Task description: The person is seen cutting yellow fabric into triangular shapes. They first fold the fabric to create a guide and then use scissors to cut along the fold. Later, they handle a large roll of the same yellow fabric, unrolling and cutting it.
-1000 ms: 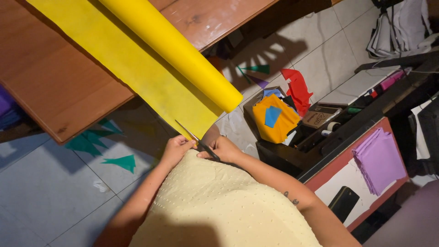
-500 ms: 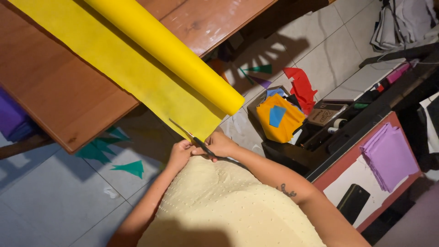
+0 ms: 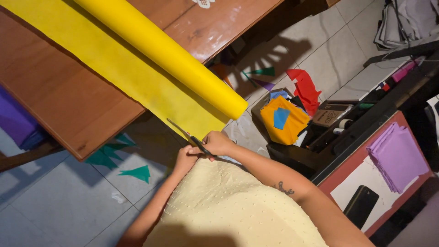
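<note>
Right hand [image 3: 218,142] is closed round the handles of a pair of scissors [image 3: 188,136], blades pointing up-left from the hands toward the hanging edge of the yellow sheet [image 3: 137,75]. Left hand [image 3: 185,159] sits just beside the right, below-left of it, fingers curled; can't tell whether it pinches the sheet's edge or only steadies the other hand. The sheet lies flat on the wooden desk [image 3: 59,96] and droops over the near edge, just ahead of the hands. Its long axis runs diagonally, top-left to lower-right, parallel w/ the yellow roll [image 3: 160,52] lying on top; the roll's open end overhangs the desk corner, to the right of the blade tips. Right hand is the nearer to the cut line. Desk top is reddish-brown wood. Room: grey tiled floor [image 3: 50,206] w/ green paper scraps [image 3: 137,173], a box of orange, blue and red scraps [image 3: 283,120] to the right, purple sheets [image 3: 397,155] stacked on a lower surface, dark phone [image 3: 361,206] near them.
</note>
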